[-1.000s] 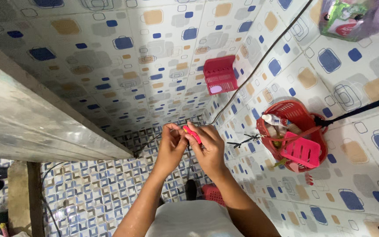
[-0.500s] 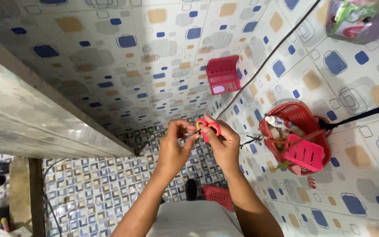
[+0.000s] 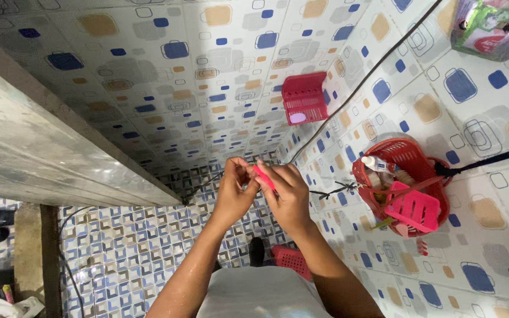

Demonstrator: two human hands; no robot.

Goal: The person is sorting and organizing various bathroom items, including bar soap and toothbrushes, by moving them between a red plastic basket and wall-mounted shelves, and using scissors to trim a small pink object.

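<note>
Both hands raised together in front of the chest, close to the tiled corner. Right hand is curled, fingers pinching a small red tool, apparently little scissors seen nearly edge-on; only a slim strip of it shows between the two hands. Left hand is pressed in against the right, fingertips drawn together at the tool's tip, likely steadying whatever is being trimmed; what it grips is too small to tell. Holding the two hands touching keeps the fine work steady and near the eyes. Just beyond the right hand a dark knotted cord runs along the wall toward a round red basket that hangs from a black strap and holds tubes and a pink soap tray. Above the hands, well apart, a red square rack is fixed on the wall. Below the hands, a red slatted thing lies on the floor. Room: narrow washroom, walls in white tile with blue, tan and grey squares, floor in smaller patterned tile. A grey concrete ledge stands well off beyond the left hand.
</note>
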